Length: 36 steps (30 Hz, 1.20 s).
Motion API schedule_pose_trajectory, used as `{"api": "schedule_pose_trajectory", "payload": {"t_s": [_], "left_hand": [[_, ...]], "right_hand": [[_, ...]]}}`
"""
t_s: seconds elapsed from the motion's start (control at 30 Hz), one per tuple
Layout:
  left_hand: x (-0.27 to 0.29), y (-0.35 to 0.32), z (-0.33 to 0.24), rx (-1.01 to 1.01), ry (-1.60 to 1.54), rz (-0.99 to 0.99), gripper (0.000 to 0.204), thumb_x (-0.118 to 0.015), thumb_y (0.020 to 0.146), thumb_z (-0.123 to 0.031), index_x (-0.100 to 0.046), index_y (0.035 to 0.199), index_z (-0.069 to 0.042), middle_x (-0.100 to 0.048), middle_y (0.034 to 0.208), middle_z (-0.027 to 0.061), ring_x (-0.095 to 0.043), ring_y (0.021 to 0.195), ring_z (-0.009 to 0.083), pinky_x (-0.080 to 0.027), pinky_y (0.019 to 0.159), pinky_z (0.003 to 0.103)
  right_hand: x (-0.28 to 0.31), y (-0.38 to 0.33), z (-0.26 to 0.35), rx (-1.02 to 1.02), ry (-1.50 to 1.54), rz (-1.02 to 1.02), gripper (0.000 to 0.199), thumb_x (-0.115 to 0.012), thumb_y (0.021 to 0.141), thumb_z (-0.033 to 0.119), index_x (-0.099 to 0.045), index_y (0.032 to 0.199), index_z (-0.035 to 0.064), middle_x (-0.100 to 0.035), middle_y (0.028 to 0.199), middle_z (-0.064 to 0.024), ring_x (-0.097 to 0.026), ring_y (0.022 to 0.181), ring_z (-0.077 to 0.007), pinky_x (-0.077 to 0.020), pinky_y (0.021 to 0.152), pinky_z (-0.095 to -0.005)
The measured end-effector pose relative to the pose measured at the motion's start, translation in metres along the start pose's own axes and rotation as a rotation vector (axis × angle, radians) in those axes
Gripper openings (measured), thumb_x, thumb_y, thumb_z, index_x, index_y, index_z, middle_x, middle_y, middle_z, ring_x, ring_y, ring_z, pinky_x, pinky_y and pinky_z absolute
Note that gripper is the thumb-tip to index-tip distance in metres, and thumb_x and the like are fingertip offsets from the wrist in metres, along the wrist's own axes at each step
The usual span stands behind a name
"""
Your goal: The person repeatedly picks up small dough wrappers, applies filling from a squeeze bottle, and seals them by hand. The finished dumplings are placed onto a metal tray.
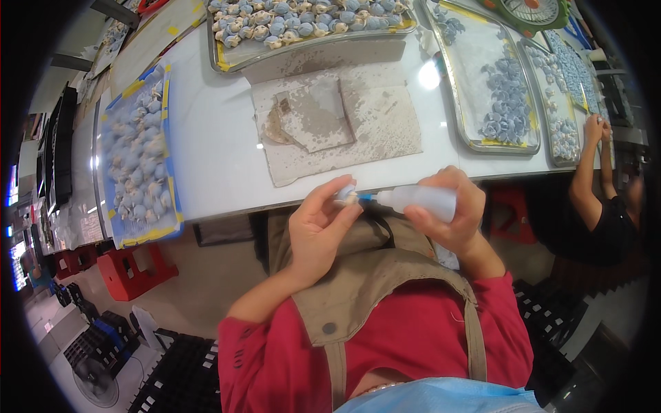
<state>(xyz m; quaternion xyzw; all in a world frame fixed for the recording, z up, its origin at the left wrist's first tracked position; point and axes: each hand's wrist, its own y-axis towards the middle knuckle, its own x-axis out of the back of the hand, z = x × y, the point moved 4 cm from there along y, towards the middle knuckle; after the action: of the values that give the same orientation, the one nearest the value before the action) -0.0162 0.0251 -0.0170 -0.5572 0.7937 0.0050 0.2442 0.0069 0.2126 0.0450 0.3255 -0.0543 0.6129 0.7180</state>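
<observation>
Between the thumb and fingers of my left hand (320, 230) is a small blue and cream figurine (347, 195), held just off the table's near edge. My right hand (451, 210) is wrapped round a whitish squeeze bottle (420, 201) that lies nearly level. Its blue nozzle tip (366, 197) points left and meets the figurine, or comes very close to it; my fingers partly cover that spot. Beyond my hands, a stained cardboard sheet (385, 117) lies on the white table (220, 158).
Similar figurines fill a far metal tray (224, 60) and a blue-edged tray (167, 172) at the left. Blue-grey pieces lie in a tray (475, 143) at the right, near a green fan (530, 10). A co-worker's arms (585, 165) reach in at far right. Red stools (134, 272) stand below.
</observation>
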Motion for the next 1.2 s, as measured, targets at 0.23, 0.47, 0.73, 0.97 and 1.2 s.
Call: {"api": "schedule_pose_trajectory", "payload": {"t_s": [0.23,0.47,0.73,0.97,1.2], "left_hand": [[0.002,0.000,0.001,0.047,-0.014,-0.014,0.038,-0.057,0.084,0.000,-0.047,0.121,0.003,-0.056,0.114,0.0132,-0.059,0.087,0.0143,-0.048,0.078,0.025],[0.001,0.001,0.001,0.071,-0.060,-0.029,0.035,-0.056,0.087,-0.007,-0.047,0.120,0.000,-0.057,0.114,0.0147,-0.061,0.087,0.0172,-0.048,0.074,0.025],[0.000,0.000,0.003,0.085,-0.064,-0.037,0.034,-0.056,0.087,-0.007,-0.047,0.119,0.000,-0.057,0.113,0.0145,-0.061,0.087,0.0173,-0.048,0.073,0.025],[0.006,0.001,0.004,0.119,-0.132,-0.050,0.034,-0.054,0.087,-0.008,-0.047,0.120,-0.001,-0.058,0.113,0.0154,-0.061,0.087,0.0162,-0.048,0.071,0.023],[0.007,0.007,0.009,0.235,-0.499,0.147,0.037,-0.052,0.086,-0.009,-0.045,0.121,0.001,-0.055,0.114,0.0228,-0.061,0.085,0.0201,-0.048,0.068,0.023]], "right_hand": [[0.003,-0.002,-0.006,-0.045,0.021,-0.005,0.031,-0.079,0.066,0.013,-0.057,0.084,0.0005,-0.059,0.070,-0.0075,-0.058,0.059,-0.0136,-0.0446,0.051,-0.0236],[0.004,-0.004,-0.012,-0.123,0.054,-0.016,0.028,-0.077,0.067,0.011,-0.057,0.084,0.0011,-0.060,0.072,-0.0065,-0.057,0.061,-0.0114,-0.0450,0.054,-0.0236],[0.001,-0.004,-0.014,-0.106,0.030,0.009,0.028,-0.077,0.068,0.011,-0.057,0.085,0.0009,-0.061,0.073,-0.0065,-0.057,0.061,-0.0110,-0.0452,0.054,-0.0237],[0.001,-0.002,-0.021,-0.185,0.196,-0.047,0.025,-0.073,0.073,0.009,-0.054,0.088,0.0015,-0.061,0.074,-0.0060,-0.057,0.064,-0.0090,-0.0455,0.056,-0.0220],[-0.025,0.041,-0.065,-0.424,0.222,-0.192,0.020,-0.063,0.082,0.018,-0.055,0.090,0.0013,-0.060,0.079,-0.0106,-0.057,0.072,-0.0152,-0.0450,0.064,-0.0268]]}}
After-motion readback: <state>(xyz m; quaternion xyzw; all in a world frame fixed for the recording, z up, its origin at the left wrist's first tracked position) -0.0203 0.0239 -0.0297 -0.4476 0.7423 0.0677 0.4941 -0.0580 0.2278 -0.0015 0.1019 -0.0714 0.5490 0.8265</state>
